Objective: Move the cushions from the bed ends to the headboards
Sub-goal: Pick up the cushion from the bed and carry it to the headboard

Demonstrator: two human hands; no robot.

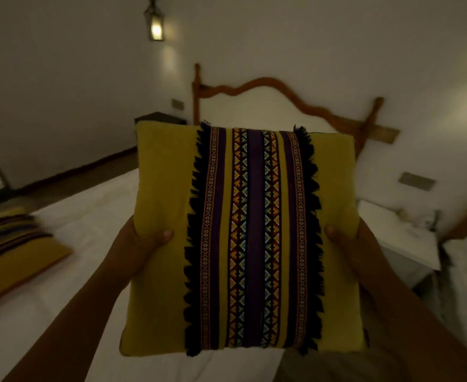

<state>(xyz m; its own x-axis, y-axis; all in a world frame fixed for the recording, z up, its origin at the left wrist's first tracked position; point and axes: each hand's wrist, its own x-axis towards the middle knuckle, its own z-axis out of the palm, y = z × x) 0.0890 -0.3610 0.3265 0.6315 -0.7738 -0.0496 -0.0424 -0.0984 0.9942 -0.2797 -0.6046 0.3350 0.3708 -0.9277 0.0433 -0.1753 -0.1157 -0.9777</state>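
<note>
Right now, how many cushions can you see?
2: one yellow cushion held up between the left hand and right hand; another cushion lying on the bed, left edge. Others may be hidden.

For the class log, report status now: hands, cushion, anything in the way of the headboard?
Left hand and right hand grip the yellow cushion, held upright above the bed. Headboard ahead. Nothing visible in the way.

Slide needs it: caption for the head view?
Both hands hold a yellow cushion facing the wooden headboard.
</note>
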